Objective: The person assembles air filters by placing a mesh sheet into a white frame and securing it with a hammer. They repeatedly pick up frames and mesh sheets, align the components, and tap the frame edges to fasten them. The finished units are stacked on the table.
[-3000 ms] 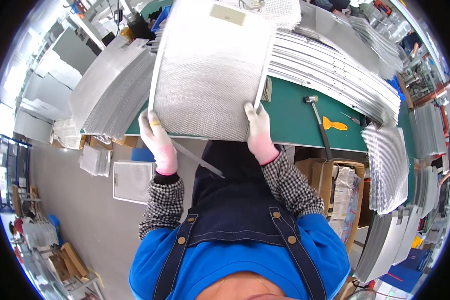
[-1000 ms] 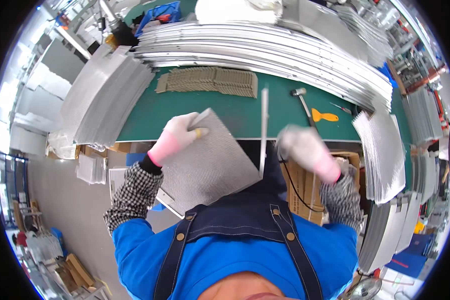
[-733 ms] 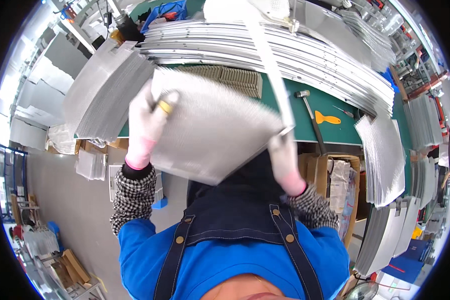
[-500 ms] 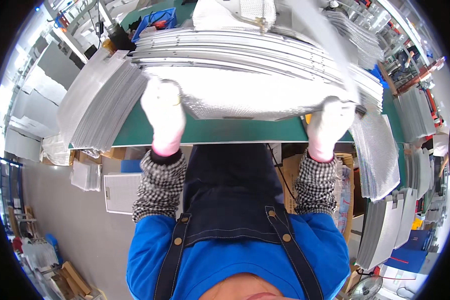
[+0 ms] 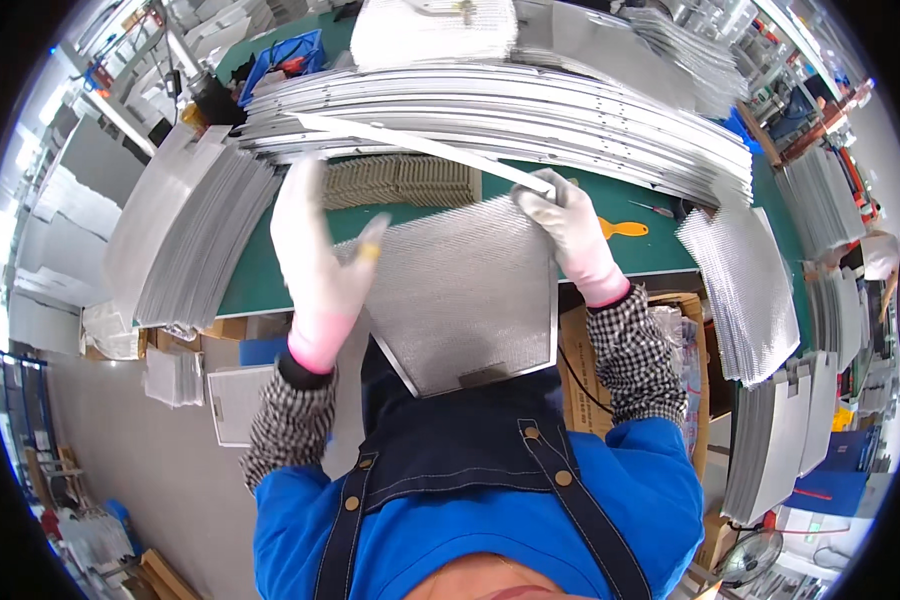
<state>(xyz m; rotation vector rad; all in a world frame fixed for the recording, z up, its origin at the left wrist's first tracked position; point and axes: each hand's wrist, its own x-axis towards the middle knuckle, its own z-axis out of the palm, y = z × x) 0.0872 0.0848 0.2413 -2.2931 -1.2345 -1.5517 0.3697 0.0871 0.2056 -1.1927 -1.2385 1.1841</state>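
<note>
To the left of the panel (image 5: 465, 300) is one stack (image 5: 185, 225); its sheets are too close to count. Next comes the left hand (image 5: 320, 250), one of two, blurred, with fingers spread and not closed on anything; whether it touches the panel's left edge, I cannot tell. The one panel is tilted before the apron (image 5: 460, 425), lower than half a second ago, when both hands had it over the table (image 5: 250, 285). Behind it the brown pieces (image 5: 400, 182) are uncovered again, partly hidden, uncountable. One strip (image 5: 420, 145) now slants leftward above the panel; earlier it pointed upward. At the panel's upper right corner, the right hand (image 5: 570, 225) grips the strip's end; whether also the corner, I cannot tell. Right of the panel are one scraper (image 5: 625, 229) and one screwdriver (image 5: 652, 208).
</note>
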